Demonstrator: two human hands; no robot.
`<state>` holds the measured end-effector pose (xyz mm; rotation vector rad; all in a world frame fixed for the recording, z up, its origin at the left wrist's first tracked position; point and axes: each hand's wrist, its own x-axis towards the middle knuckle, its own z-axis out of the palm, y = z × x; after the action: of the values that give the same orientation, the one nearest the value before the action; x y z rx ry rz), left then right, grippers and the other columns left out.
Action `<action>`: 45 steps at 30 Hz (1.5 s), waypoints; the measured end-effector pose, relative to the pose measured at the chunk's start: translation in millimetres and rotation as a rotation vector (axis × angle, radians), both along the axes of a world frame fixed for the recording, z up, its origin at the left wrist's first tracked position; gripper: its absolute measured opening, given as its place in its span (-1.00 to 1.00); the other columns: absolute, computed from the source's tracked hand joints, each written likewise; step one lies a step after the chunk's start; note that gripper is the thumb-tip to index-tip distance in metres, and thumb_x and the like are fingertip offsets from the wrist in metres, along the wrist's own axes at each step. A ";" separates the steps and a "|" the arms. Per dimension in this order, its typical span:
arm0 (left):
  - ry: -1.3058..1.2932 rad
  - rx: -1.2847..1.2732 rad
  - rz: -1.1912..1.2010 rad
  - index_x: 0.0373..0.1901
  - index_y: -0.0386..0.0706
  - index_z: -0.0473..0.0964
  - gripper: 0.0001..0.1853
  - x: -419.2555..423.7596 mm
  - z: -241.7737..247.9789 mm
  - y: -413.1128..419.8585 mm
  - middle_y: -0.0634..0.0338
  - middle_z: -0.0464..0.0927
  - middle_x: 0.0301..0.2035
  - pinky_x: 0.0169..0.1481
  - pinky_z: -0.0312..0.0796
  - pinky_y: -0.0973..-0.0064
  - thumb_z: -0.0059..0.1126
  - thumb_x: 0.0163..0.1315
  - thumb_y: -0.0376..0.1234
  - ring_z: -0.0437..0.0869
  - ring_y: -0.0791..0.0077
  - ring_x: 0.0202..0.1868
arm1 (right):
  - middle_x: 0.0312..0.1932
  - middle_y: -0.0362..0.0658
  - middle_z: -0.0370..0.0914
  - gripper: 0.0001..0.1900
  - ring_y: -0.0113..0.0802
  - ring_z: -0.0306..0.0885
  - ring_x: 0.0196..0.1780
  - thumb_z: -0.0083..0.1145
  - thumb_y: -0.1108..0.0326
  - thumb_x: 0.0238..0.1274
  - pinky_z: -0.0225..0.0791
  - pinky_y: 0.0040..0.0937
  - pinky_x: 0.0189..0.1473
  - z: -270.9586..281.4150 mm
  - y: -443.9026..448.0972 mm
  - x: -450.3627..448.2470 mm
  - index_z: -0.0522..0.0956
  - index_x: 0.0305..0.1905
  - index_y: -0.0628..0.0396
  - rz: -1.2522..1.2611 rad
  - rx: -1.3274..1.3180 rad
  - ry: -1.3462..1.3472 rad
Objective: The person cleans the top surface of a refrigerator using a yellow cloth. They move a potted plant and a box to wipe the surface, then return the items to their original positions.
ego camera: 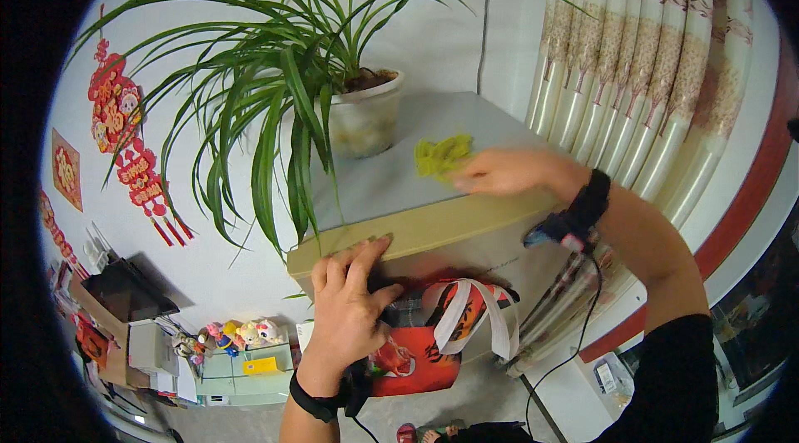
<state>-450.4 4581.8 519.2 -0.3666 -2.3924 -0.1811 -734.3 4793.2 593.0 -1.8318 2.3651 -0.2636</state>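
My right hand (499,171), blurred by motion, grips the edge of a crumpled yellow-green cloth (442,154). Cloth and hand are on the grey top (387,188) of a tall box-shaped cabinet or appliance. My left hand (349,302) rests its fingertips on the tan front edge (431,235) of that top, fingers apart and holding nothing. Behind the cloth, to its left, a white pot (365,121) stands on the top. A spider plant (274,62) with long drooping leaves grows in it. Below my left hand is a red printed bag (418,365) with white handles (454,318).
Gathered patterned curtains (615,62) hang close on the right. Some plant leaves droop over the front edge near my left hand. A dark cable (583,337) trails from my right wrist. At lower left, a glass shelf (246,383) holds several plush toys (240,334), beside a dark monitor (128,290).
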 end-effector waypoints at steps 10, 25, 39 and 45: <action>0.041 0.111 -0.222 -0.33 -0.15 0.71 -0.56 10.0 1.7 -18.8 -0.04 0.42 0.25 0.29 0.28 0.03 0.15 -0.41 -0.47 0.41 -0.07 0.27 | -0.09 0.14 0.62 -0.56 0.06 0.60 -0.04 -0.08 0.01 0.50 0.39 -0.07 0.01 -2.7 25.0 4.8 0.56 0.07 0.17 -0.342 -0.085 0.069; -0.044 0.987 -0.083 -0.05 -0.26 0.55 -0.71 -38.2 248.9 23.9 0.15 0.69 -0.23 -0.11 0.55 0.40 0.21 0.30 -0.28 0.71 0.43 -0.28 | 0.08 0.07 0.59 -0.59 0.14 0.53 0.12 0.16 0.21 0.20 0.45 -0.10 0.14 -48.6 51.2 39.4 0.54 0.15 0.01 -0.325 -0.902 0.276; 0.074 0.748 0.171 -0.31 -0.29 0.60 -0.73 -292.4 364.2 -21.6 0.09 0.65 -0.37 -0.33 0.44 0.31 0.33 0.10 -0.25 0.66 0.27 -0.41 | -0.04 0.08 0.65 -0.49 0.11 0.59 0.06 -0.17 -0.15 0.44 0.44 -0.04 0.12 -39.6 53.2 28.6 0.63 0.05 -0.01 -0.518 -0.689 0.065; 0.222 0.956 0.183 -0.26 -0.31 0.61 -0.69 -309.7 364.3 -66.4 0.10 0.61 -0.42 -0.29 0.48 0.30 0.28 0.05 -0.25 0.66 0.27 -0.38 | -0.33 0.13 0.67 -0.44 0.12 0.65 -0.16 -0.03 -0.17 0.38 0.49 0.00 -0.07 -12.9 57.6 66.7 0.70 -0.32 0.15 -0.592 -0.524 0.028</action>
<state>-760.0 4515.4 883.5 0.2680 -1.8427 -1.0727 -667.6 4850.8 580.1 -1.2112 3.0113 -1.0037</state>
